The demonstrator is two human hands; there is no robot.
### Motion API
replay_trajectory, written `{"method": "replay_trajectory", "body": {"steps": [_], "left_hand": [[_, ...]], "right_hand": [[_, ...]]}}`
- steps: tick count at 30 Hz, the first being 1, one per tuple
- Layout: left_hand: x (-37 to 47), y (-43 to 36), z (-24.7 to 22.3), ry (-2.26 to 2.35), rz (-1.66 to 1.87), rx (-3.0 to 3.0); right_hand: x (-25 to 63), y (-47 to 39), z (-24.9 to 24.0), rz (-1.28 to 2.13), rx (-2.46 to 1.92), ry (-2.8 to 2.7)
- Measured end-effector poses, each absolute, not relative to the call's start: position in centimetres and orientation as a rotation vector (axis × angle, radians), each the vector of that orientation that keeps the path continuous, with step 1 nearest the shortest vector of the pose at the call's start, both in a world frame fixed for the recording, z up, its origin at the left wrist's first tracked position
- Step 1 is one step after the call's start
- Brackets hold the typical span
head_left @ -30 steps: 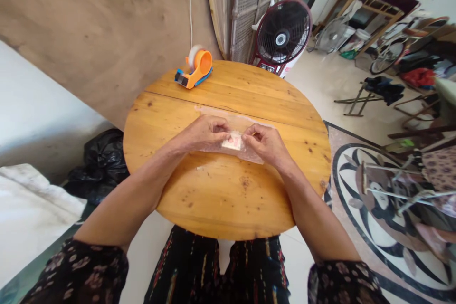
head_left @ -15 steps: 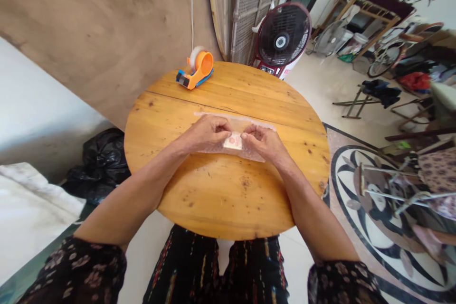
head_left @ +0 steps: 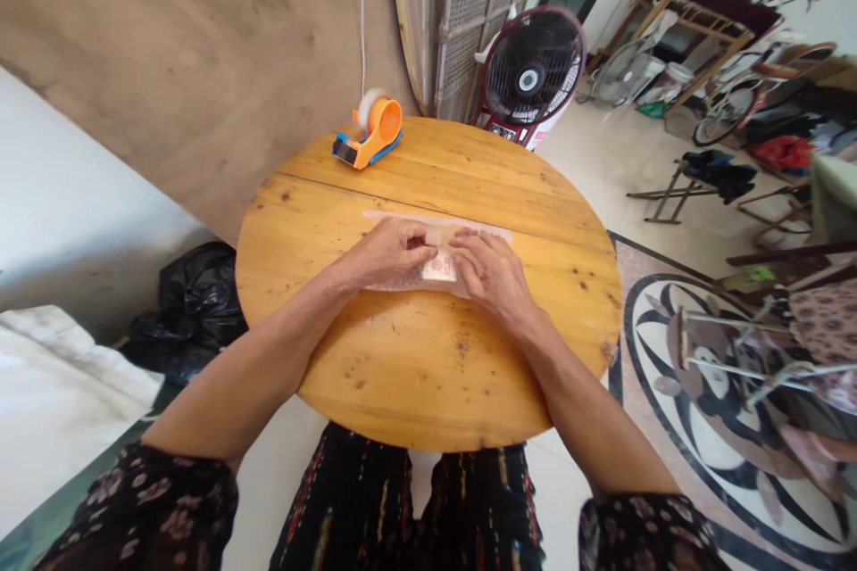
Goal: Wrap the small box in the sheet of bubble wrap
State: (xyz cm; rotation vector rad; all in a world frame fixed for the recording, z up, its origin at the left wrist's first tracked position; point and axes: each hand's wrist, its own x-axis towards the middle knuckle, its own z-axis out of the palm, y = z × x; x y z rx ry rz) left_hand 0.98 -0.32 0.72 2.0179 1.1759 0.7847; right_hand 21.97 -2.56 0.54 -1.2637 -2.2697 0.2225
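Note:
A small flat white packet [head_left: 439, 267] with red print lies on a clear plastic sheet [head_left: 392, 283], which looks like bubble wrap, in the middle of the round wooden table. My left hand [head_left: 392, 252] pinches the packet's left edge between thumb and fingers. From the other side my right hand [head_left: 492, 272] grips the packet's right edge, fingers bent over its top and thumb lower down. The hands cover both side edges of the packet and much of the sheet. At the table's far left edge stands an orange and blue tape dispenser [head_left: 381, 129] holding a roll of clear tape.
The table [head_left: 428, 375] stands close to a brown board wall. Behind it is a dark red fan [head_left: 528, 76]. Black plastic bags [head_left: 197, 294] lie on the left by a white sack [head_left: 67, 384]. Folding stools and a bicycle [head_left: 729, 103] are on the right.
My right hand has shifted slightly, its fingers reaching further over the packet's upper right and covering more of the sheet. My left hand has barely moved.

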Motion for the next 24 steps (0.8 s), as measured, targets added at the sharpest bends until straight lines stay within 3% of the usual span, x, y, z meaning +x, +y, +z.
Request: {"method": "replay_trajectory", "body": {"steps": [6, 24], "left_hand": [[0.9, -0.3, 0.6, 1.145, 0.772, 2.015], [-1.9, 0.1, 2.1, 1.317, 0.509, 2.053]], "right_hand": [[21.3, -3.2, 0.6, 0.129, -1.090, -2.508], [21.1, -3.7, 0.4, 0.359, -1.287, -2.458]]}}
